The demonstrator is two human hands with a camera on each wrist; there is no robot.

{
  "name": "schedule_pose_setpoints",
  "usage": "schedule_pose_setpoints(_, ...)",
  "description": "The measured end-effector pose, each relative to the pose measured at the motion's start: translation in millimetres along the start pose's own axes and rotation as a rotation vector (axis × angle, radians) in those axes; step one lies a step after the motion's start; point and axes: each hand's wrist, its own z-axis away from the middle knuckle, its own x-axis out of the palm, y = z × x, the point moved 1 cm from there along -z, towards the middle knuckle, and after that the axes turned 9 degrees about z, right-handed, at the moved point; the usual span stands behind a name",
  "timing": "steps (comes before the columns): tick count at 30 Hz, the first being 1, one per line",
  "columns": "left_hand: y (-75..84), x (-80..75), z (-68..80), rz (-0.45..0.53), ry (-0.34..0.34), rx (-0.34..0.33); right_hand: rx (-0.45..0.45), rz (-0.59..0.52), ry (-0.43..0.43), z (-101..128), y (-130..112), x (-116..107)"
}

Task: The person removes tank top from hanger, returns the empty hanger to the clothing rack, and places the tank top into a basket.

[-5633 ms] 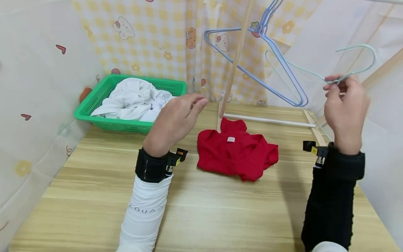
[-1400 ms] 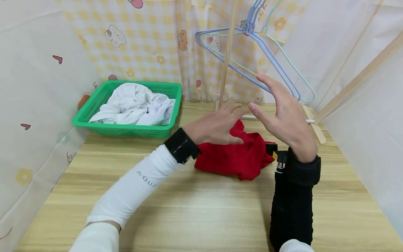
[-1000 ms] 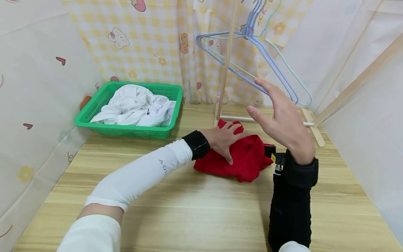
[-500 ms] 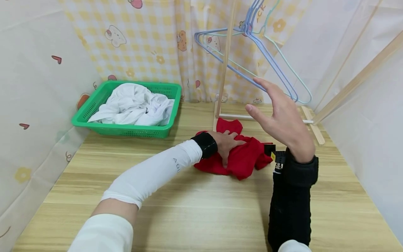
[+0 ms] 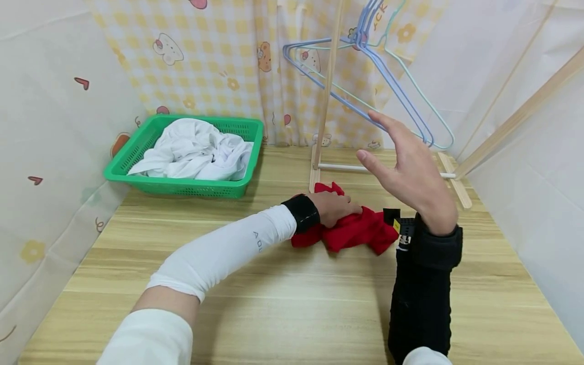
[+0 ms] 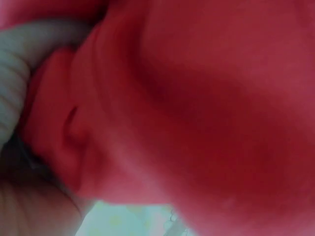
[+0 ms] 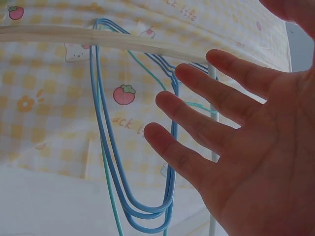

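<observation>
A red garment (image 5: 360,233) lies bunched on the wooden table (image 5: 296,304) in front of the rack's base. My left hand (image 5: 344,209) grips it with fingers curled into the cloth. In the left wrist view the red garment (image 6: 197,98) fills almost the whole picture and is blurred. My right hand (image 5: 388,147) is raised above and to the right of the garment, fingers spread and straight, holding nothing. In the right wrist view this right hand (image 7: 221,98) faces several blue and green wire hangers (image 7: 106,147) that hang from a wooden rail (image 7: 98,39).
A green basket (image 5: 137,152) holding white cloth (image 5: 191,149) stands at the back left. The rack's wooden post (image 5: 326,96) rises behind the garment, with the hangers (image 5: 397,91) up right. Patterned curtains close off the back and both sides.
The right hand hung its green hanger on the rail and came down open. The left hand reached onto the red garment, then curled and bunched it together.
</observation>
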Motion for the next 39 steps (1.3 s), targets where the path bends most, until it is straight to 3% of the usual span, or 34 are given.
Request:
schedule_pose_setpoints(5,2.9,7.2,-3.2,-0.070,0.035,0.055,-0.016,-0.008,0.006,-0.6,0.3,-0.1)
schedule_pose_setpoints(13,2.5,4.7,0.8,-0.059,0.060,0.092,-0.024,-0.001,-0.003,-2.0,0.4,0.4)
schedule_pose_setpoints(17,0.8,-5.1,8.3,-0.052,0.100,0.121,-0.004,-0.016,-0.010,-1.5,1.0,-0.9)
schedule_pose_setpoints(21,-2.1,-24.5,19.6,-0.040,0.155,0.129,0.022,-0.018,-0.002,-0.1,3.8,-3.5)
schedule_pose_setpoints(28,-22.3,-66.9,53.9,0.032,0.247,0.101,0.034,-0.026,0.031,4.0,8.4,-7.4)
schedule_pose_setpoints(31,-37.2,-86.1,75.2,0.091,0.287,0.058,0.042,-0.019,0.036,4.8,9.9,-9.0)
schedule_pose_setpoints(39,-85.6,-140.2,142.4,0.094,0.462,-0.049,0.044,-0.021,0.052,3.8,10.6,-10.2)
